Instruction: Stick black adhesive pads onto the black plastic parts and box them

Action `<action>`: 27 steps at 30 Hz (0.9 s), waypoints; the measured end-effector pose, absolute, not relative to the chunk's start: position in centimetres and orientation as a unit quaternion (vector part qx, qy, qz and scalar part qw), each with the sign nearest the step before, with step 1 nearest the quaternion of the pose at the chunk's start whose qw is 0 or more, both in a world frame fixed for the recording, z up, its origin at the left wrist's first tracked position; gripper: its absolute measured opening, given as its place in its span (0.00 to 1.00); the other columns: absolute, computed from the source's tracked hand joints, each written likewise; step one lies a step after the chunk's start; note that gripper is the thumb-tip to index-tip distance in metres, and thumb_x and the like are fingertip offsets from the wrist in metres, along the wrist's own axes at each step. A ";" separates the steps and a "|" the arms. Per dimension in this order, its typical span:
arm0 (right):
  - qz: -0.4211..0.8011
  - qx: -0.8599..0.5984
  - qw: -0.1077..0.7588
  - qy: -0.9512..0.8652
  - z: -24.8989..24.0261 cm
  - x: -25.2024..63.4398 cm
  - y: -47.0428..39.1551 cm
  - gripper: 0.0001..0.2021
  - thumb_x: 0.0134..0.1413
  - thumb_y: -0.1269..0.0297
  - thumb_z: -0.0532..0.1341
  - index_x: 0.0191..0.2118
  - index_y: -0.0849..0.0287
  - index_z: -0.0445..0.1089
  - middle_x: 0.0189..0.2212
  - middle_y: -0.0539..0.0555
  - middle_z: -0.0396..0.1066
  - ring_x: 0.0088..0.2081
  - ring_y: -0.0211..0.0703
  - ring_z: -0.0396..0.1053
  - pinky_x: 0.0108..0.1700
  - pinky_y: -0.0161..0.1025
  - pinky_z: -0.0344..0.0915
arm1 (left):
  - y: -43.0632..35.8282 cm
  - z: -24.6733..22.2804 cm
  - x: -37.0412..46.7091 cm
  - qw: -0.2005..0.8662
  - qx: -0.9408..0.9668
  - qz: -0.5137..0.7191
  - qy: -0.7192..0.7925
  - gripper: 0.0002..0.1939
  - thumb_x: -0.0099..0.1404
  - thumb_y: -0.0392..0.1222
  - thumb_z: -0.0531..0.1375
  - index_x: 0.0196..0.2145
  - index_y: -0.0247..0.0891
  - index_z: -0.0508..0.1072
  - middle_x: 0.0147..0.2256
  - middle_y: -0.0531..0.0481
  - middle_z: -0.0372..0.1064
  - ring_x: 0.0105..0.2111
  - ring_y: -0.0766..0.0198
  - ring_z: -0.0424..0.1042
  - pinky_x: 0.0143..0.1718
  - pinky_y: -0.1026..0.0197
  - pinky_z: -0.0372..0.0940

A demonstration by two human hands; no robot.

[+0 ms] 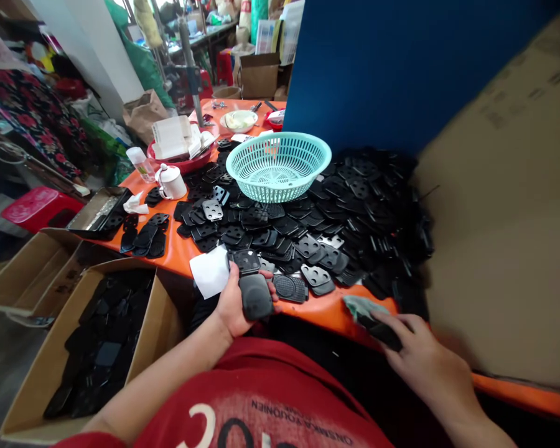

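At the orange table (178, 250), the left hand (232, 306) grasps a flat black pad (256, 297).
The right hand (422, 353) clutches a green cloth (363, 305) and, blurred, apparently a dark piece (385, 334). White paper (209, 272) lies just left of the left hand; beyond spread heaped black pads (373, 190) beneath a pale-green basket (280, 192).

The hands (232, 306) (424, 354) hold black pieces (256, 297) and a greenish cloth (361, 306)

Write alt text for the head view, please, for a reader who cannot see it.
A person's left hand holds a dark rounded piece near the front edge of an orange-covered table, and the right hand grips a green cloth and another dark piece. A turquoise basket stands among heaped black parts.
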State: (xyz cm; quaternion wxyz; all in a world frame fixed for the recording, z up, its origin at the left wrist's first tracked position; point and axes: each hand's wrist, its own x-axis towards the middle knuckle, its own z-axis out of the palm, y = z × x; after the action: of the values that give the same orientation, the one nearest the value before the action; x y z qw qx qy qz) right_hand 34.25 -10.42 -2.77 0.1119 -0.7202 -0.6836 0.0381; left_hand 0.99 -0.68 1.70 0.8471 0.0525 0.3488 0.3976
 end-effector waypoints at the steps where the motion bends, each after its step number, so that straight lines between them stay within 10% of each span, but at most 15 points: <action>1: 0.072 -0.717 0.151 -0.677 -2.2 33.8 -10.5 0.17 0.57 0.55 0.56 0.48 0.53 0.73 0.43 0.58 0.74 0.29 0.51 0.72 0.25 0.42 0.65 | -0.5 1.6 1.3 0.847 0.044 0.394 0.353 0.39 0.68 0.68 0.37 0.38 0.31 0.73 0.31 0.40 0.74 0.30 0.55 0.76 0.34 0.51 0.73; 6: 0.310 -0.591 0.360 -0.652 2.3 25.1 -8.8 0.10 0.57 0.57 0.62 0.43 0.54 0.71 0.34 0.53 0.74 0.34 0.48 0.73 0.35 0.40 0.70 | -0.6 1.6 3.8 0.849 0.016 0.406 0.339 0.37 0.68 0.69 0.42 0.34 0.32 0.75 0.36 0.39 0.75 0.39 0.55 0.76 0.44 0.53 0.72; 10: 0.201 -0.459 0.467 -0.729 3.3 17.7 -5.2 0.03 0.51 0.66 0.61 0.30 0.55 0.64 0.30 0.53 0.68 0.32 0.45 0.68 0.32 0.38 0.65 | -2.2 1.6 5.2 0.898 0.015 0.357 0.255 0.30 0.67 0.65 0.50 0.40 0.35 0.77 0.38 0.41 0.77 0.46 0.49 0.75 0.51 0.48 0.68; 27: 0.081 -0.402 0.357 -0.839 2.2 16.8 -3.8 0.09 0.49 0.70 0.55 0.38 0.57 0.66 0.29 0.53 0.68 0.29 0.45 0.65 0.32 0.38 0.58 | -3.6 1.5 3.1 0.893 -0.024 0.387 0.229 0.28 0.70 0.62 0.50 0.49 0.37 0.75 0.52 0.43 0.73 0.56 0.53 0.68 0.60 0.51 0.59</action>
State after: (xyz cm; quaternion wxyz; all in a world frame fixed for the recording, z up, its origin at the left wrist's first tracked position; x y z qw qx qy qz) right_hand 16.77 -3.76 2.19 0.3568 -0.4021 -0.8394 0.0807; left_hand 3.06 -3.62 1.46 0.8929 -0.0244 0.2293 0.3867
